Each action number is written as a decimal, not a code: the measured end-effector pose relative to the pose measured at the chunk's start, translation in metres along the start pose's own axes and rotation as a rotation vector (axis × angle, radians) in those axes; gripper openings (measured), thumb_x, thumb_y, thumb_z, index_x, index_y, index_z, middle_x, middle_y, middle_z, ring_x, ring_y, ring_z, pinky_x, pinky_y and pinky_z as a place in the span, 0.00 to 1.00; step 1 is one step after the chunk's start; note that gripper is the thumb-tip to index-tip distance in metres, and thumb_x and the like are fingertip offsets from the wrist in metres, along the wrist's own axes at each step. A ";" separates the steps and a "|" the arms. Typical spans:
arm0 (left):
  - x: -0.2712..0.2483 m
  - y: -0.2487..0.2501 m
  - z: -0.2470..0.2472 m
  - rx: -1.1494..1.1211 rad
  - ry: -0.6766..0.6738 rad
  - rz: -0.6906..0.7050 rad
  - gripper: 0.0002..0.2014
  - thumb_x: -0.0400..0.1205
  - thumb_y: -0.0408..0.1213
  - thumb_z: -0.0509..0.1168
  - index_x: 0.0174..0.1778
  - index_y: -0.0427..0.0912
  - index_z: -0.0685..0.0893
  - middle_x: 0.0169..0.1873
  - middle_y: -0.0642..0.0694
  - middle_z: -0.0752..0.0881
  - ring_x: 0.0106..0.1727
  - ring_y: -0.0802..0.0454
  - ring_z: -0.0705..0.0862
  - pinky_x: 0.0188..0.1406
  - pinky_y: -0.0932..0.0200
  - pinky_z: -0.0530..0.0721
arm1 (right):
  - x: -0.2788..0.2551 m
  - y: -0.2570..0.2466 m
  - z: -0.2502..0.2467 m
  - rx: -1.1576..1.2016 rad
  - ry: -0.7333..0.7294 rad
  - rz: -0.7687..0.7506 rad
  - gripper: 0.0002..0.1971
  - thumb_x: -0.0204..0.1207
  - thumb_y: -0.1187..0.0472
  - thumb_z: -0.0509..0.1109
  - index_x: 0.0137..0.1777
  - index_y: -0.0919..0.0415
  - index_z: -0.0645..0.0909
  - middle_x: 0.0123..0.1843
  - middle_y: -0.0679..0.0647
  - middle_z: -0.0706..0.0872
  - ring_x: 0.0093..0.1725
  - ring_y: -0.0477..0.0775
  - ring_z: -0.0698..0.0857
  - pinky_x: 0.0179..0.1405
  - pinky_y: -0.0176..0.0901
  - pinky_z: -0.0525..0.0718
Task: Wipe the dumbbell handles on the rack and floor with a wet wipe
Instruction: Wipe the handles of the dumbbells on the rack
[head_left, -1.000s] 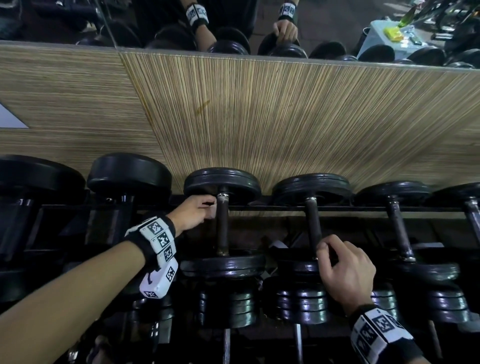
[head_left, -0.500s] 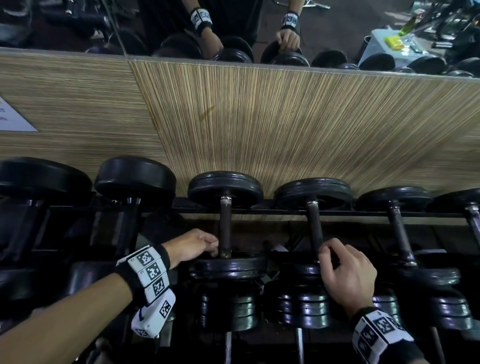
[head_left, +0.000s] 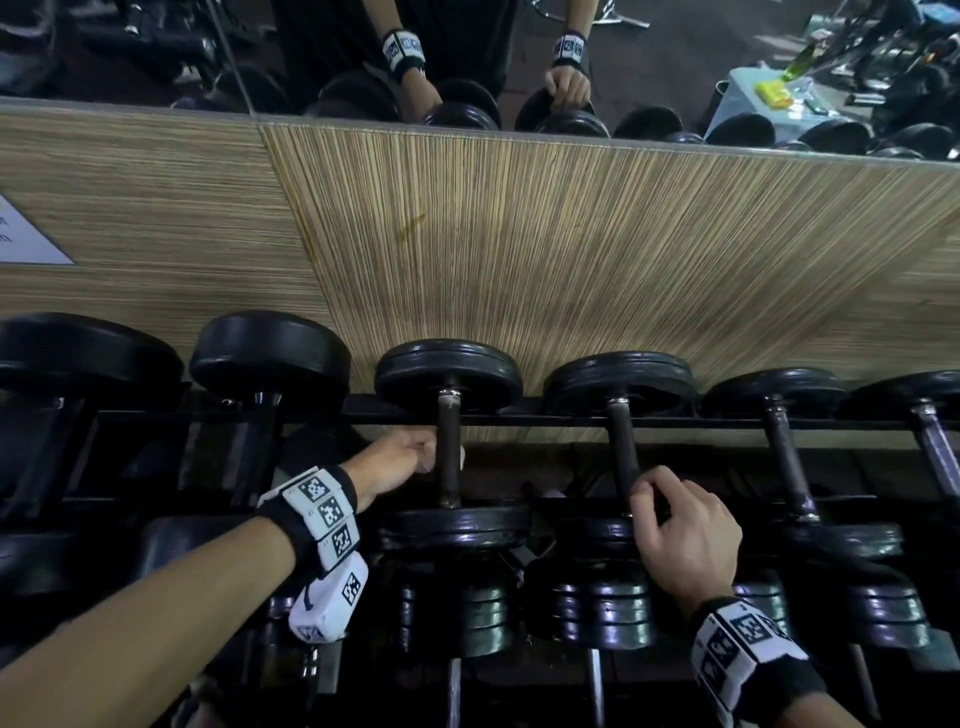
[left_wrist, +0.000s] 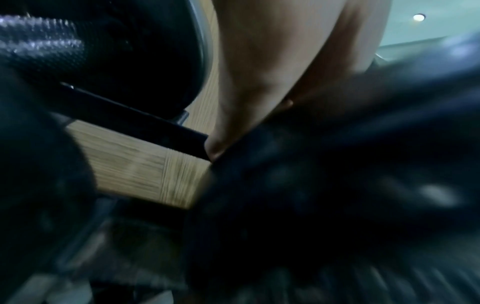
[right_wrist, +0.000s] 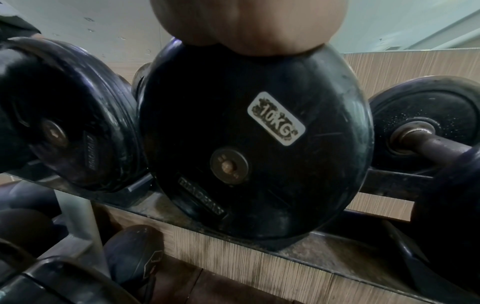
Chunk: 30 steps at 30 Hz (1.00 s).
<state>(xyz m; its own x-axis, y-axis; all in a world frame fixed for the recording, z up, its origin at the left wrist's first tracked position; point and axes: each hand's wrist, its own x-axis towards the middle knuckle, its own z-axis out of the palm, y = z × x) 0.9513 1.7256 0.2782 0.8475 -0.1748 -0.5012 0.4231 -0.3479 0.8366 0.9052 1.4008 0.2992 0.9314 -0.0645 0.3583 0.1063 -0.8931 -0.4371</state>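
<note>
Black dumbbells lie in a row on a dark rack (head_left: 727, 422). My left hand (head_left: 410, 454) grips the middle of one dumbbell's dark handle (head_left: 448, 415). A scrap of the white wet wipe (head_left: 461, 457) shows past the handle, under the fingers. The left wrist view is blurred, showing only my left hand (left_wrist: 272, 61) against dark plates. My right hand (head_left: 680, 535) lies on the near plate of the neighbouring dumbbell, its fingers curled round the near end of that handle (head_left: 621, 441). In the right wrist view the palm (right_wrist: 246, 24) sits on top of the plate marked 10KG (right_wrist: 246, 154).
More dumbbells rest to the right (head_left: 784, 457) and larger ones to the left (head_left: 270, 358). A lower tier of dumbbells (head_left: 483, 613) sits below my hands. A wood-grain wall panel (head_left: 571, 249) stands close behind the rack, with a mirror (head_left: 156, 52) above it.
My left hand slid from the far end of the handle down to the near plate, then back up to mid-handle. The right hand has stayed on its dumbbell.
</note>
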 end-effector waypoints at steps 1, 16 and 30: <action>-0.005 -0.004 0.003 0.014 -0.024 -0.032 0.20 0.81 0.18 0.57 0.36 0.41 0.89 0.43 0.48 0.92 0.46 0.63 0.85 0.53 0.69 0.78 | -0.001 0.000 0.000 0.002 -0.001 0.005 0.16 0.76 0.51 0.57 0.35 0.55 0.81 0.23 0.45 0.75 0.24 0.50 0.71 0.34 0.41 0.68; -0.082 0.003 -0.011 0.314 0.272 0.145 0.10 0.86 0.34 0.65 0.63 0.47 0.81 0.50 0.58 0.85 0.53 0.68 0.83 0.47 0.84 0.72 | 0.011 -0.074 -0.002 0.282 -0.395 0.109 0.03 0.80 0.55 0.74 0.46 0.44 0.85 0.34 0.42 0.88 0.40 0.50 0.88 0.47 0.47 0.83; -0.173 -0.020 -0.109 0.255 0.561 0.187 0.02 0.79 0.40 0.76 0.40 0.49 0.90 0.35 0.53 0.91 0.38 0.62 0.86 0.43 0.66 0.82 | -0.013 -0.253 0.096 0.845 -0.875 -0.081 0.04 0.82 0.62 0.72 0.49 0.54 0.88 0.37 0.50 0.88 0.37 0.40 0.83 0.40 0.38 0.80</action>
<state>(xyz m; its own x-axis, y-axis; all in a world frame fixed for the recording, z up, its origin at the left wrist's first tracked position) 0.8314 1.8632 0.3720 0.9678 0.2302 -0.1023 0.2206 -0.5785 0.7853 0.8990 1.6706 0.3261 0.7970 0.5908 -0.1253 0.0641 -0.2890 -0.9552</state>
